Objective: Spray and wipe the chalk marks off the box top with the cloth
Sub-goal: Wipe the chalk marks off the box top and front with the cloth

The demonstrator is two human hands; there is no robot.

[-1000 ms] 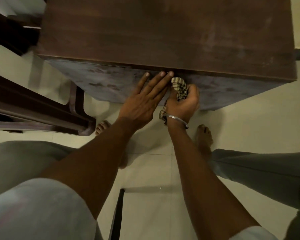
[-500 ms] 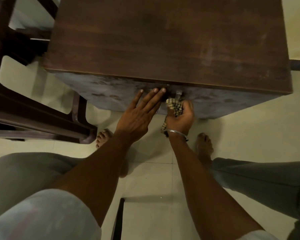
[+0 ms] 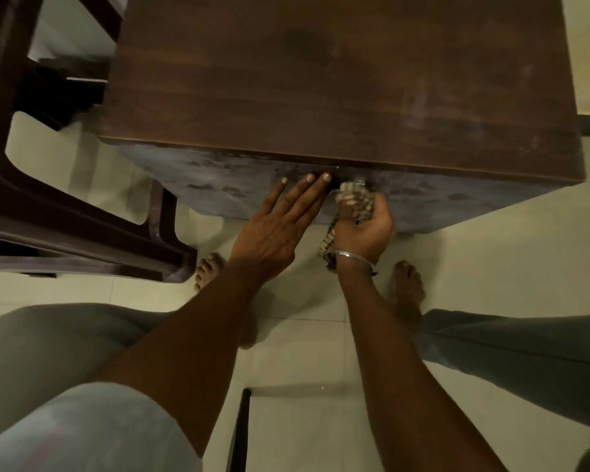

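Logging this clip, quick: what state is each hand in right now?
Left hand: open, straight fingers flat against the box front.
Right hand: closed, holding the checked cloth.

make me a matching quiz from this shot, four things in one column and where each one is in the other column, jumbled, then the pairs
1. left hand
2. brown-and-cream checked cloth
3. thin silver metal bangle
4. dark brown chair

a. round the right wrist
b. bunched in the right hand
c. on the tiled floor, left of the dark brown wooden box
d. flat on the box's front, fingers straight

Pairs: 1-d, 2-b, 3-a, 4-c
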